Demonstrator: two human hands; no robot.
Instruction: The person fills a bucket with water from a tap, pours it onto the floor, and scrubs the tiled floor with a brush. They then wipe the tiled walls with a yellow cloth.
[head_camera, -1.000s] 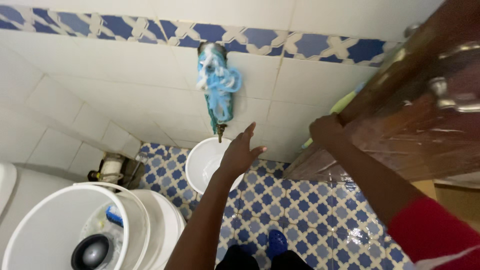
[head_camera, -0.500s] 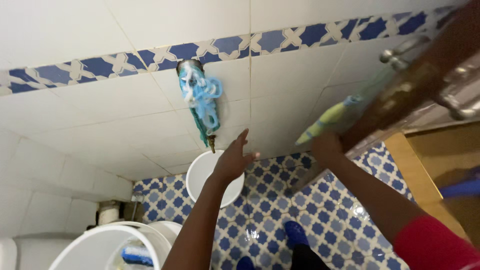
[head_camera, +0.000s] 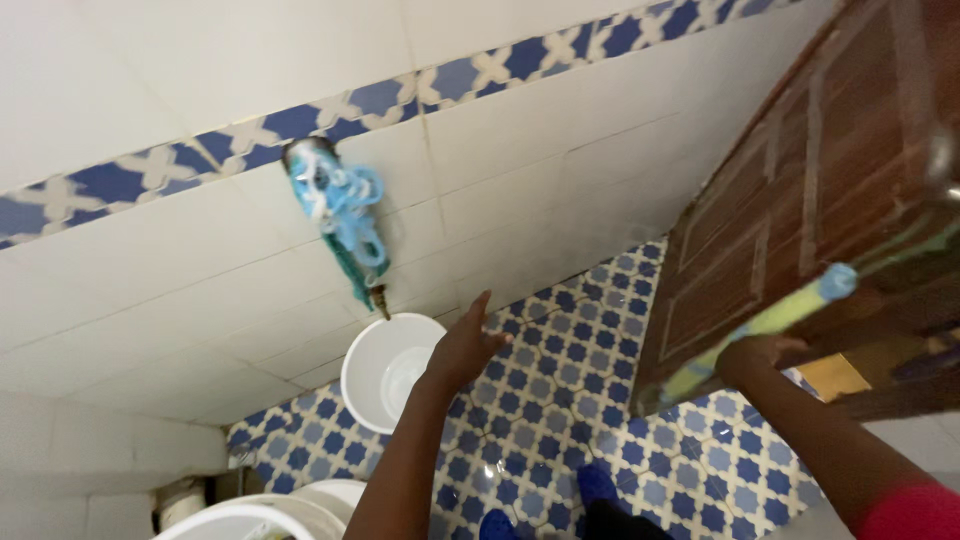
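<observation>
The white tiled wall (head_camera: 560, 130) fills the upper part of the view, crossed by a band of blue-and-white patterned tiles (head_camera: 300, 122). The brown panelled wooden door (head_camera: 820, 190) occupies the right side, standing at an angle to the wall. The floor (head_camera: 590, 400) below is laid in blue-and-white patterned tile and shines wet in places.

A white bucket (head_camera: 388, 368) stands on the floor against the wall, directly under a small brass tap (head_camera: 379, 298). The pipe above the tap is wrapped in blue and white cord (head_camera: 340, 205). A second white bucket (head_camera: 262, 518) shows partly at the bottom edge.

A long handle sleeved in yellow-green with a blue end (head_camera: 765, 325) runs diagonally across the lower face of the door.

The left hand (head_camera: 466, 345) is extended over the right rim of the bucket under the tap — fingers released and spread, holding nothing. The right hand (head_camera: 752, 357) is at the handle near the door's lower edge; whether its fingers close on the handle or on the door cannot be told.
</observation>
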